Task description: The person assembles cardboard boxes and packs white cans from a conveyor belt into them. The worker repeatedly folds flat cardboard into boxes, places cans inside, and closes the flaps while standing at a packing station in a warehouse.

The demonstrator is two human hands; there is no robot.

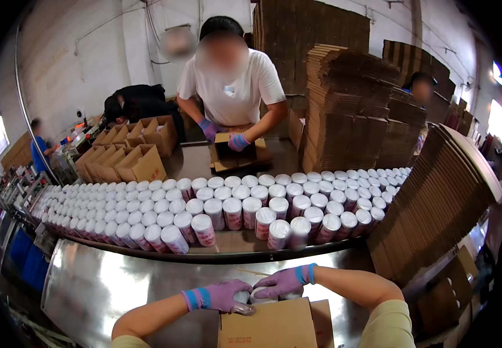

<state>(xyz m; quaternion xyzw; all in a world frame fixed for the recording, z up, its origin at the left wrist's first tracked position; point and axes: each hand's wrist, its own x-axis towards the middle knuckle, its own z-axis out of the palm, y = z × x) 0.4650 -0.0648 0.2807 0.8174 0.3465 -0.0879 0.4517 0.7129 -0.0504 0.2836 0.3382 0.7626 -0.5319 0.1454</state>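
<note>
A cardboard box stands on the metal table close to me, with white-topped cylinders showing at its far edge. My left hand, in a purple glove with a blue-striped cuff, is closed around one of these cylinders, its thumb over the box's edge. My right hand, gloved alike, grips the cylinders beside it from above; its fingers touch the left hand. The lower part of the cylinders is hidden by the box. Beyond the table, rows of white cylinders with red print stand upright on a long conveyor.
The metal table has a raised conveyor edge behind it. A tall stack of flat cardboard leans at the right. Across the conveyor, a co-worker in purple gloves handles a carton; open cartons stand at the left.
</note>
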